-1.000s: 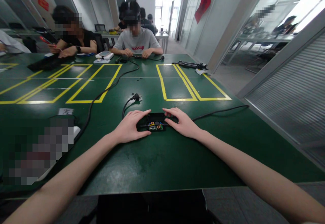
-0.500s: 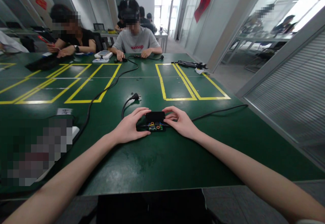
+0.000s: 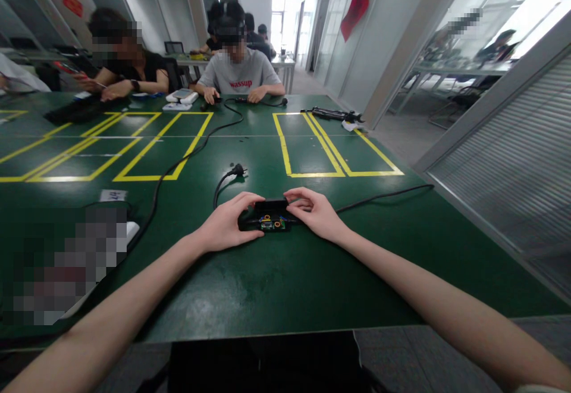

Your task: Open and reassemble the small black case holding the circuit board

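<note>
Black case (image 3: 274,210), open on tabletop (image 3: 267,289); gripped at left end by wide-spread fingers of left hand (image 3: 226,222), likely for bracing; pinched at raised lid (image 3: 270,204) by right hand (image 3: 318,214), fingers narrow, seemingly to clear circuit board (image 3: 273,225).

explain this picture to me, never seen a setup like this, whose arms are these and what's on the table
There's no machine: these are a person's own bare hands, seen from a camera worn on the head, looking forward and down. The left hand holds the left end of a small open black case; the right hand has thumb and fingers at the right end of its raised lid. Inside is a circuit board. On the green table are a black plug, cables and yellow tape. Something at the left is pixelated.
</note>
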The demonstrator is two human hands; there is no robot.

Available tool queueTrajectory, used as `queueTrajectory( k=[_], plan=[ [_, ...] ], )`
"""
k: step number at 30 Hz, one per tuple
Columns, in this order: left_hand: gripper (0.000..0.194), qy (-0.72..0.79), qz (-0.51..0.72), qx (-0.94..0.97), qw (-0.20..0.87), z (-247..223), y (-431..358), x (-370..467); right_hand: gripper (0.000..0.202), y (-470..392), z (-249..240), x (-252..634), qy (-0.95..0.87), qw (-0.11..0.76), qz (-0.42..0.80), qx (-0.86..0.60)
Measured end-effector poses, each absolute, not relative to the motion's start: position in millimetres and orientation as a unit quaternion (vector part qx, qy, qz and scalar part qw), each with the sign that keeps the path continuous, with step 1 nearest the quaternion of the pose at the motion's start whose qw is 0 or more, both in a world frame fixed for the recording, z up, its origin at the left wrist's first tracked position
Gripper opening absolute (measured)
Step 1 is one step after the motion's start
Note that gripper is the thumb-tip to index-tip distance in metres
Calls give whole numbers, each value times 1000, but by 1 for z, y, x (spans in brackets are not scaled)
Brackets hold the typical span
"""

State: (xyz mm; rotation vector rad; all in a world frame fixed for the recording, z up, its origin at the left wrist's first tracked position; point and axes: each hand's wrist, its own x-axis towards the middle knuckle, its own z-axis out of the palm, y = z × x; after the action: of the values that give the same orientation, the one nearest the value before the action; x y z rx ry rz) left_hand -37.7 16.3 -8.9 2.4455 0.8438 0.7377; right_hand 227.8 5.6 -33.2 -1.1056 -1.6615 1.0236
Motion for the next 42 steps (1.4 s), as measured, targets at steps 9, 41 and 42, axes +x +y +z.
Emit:
queueTrajectory(
  k=[9,41,42],
  plan=[
    [58,289,287,884,231,-12,15,-37,29,4,-32,229,-634,448,443,-448],
    [22,277,288,881,253,-8,10,-35,24,-3,-18,238,-847,330,236,-342],
    [22,277,288,882,251,-9,10,-35,23,-4,-18,238,-851,331,229,-337]
  ],
)
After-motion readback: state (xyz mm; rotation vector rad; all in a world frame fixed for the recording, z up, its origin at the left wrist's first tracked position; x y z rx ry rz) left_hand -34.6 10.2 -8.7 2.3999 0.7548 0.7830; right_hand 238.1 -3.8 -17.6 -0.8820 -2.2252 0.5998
